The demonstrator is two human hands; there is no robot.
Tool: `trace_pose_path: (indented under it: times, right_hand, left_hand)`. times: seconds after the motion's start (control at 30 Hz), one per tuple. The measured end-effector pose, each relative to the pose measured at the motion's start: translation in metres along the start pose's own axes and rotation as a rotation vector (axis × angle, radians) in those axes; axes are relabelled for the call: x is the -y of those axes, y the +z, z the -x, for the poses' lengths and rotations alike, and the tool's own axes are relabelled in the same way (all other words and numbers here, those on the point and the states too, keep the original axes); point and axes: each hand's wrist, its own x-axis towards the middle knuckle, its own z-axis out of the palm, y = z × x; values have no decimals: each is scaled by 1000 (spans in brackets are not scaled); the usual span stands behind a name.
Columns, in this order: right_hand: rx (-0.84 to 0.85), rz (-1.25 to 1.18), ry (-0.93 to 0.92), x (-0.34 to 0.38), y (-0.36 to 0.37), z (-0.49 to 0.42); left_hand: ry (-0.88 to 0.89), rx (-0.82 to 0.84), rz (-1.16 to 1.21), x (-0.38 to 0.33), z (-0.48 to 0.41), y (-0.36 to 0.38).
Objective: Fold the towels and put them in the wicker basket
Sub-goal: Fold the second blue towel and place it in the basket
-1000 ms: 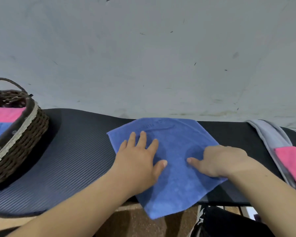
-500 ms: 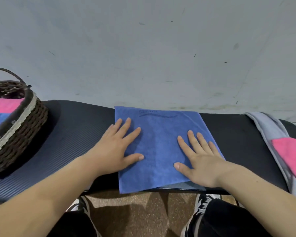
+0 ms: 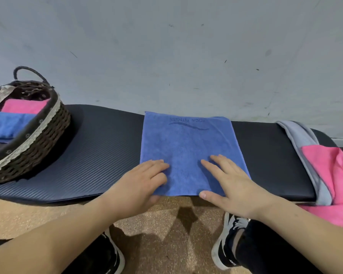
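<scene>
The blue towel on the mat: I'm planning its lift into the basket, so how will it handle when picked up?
Probably floppy: the blue towel lies as thin, flat cloth, so lifted by one edge it would likely droop and crumple. Likely light, being so thin. Pushed, it may bunch on the ribbed mat, which looks grippy.

The wicker basket point(image 3: 38, 139) runs off the left edge, so its near side is out of view. Its rim hides part of the folded pink towel point(image 3: 24, 106) and folded blue towel point(image 3: 6, 123) inside. The hands, left hand point(image 3: 139, 184) and right hand point(image 3: 232, 184), cover the near corners of the flat blue towel point(image 3: 186, 147); its faint upside-down print perhaps reads "YOGA & FITNESS". The loose pink towel point(image 3: 329, 171) is cut by the right edge and overlies the grey towel point(image 3: 297, 135); both hide the counter's point(image 3: 99, 147) right end.
</scene>
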Motion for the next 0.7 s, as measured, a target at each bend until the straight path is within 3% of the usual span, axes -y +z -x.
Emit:
trace_pose_path:
  times: [0.1,0.23,0.37,0.53,0.7]
  right_hand:
    - [-91,67,-61,-7,2,5]
    - [-245,118,-68,-20,3,6]
    - [-361,-71,69,-37,-25,8]
    - [-201,-361,120,-47,-51,26]
    - [83,-455,111,-42,-69,36]
  left_hand:
    - [-29,-41,81,-2,5,-12]
    - [-267,-86,253,-8,8,-35]
    - [-358,-140,276,-4,13,-53]
    - [-410,-117,328,2,16,-71]
    - [-455,98,463,8,22,-85]
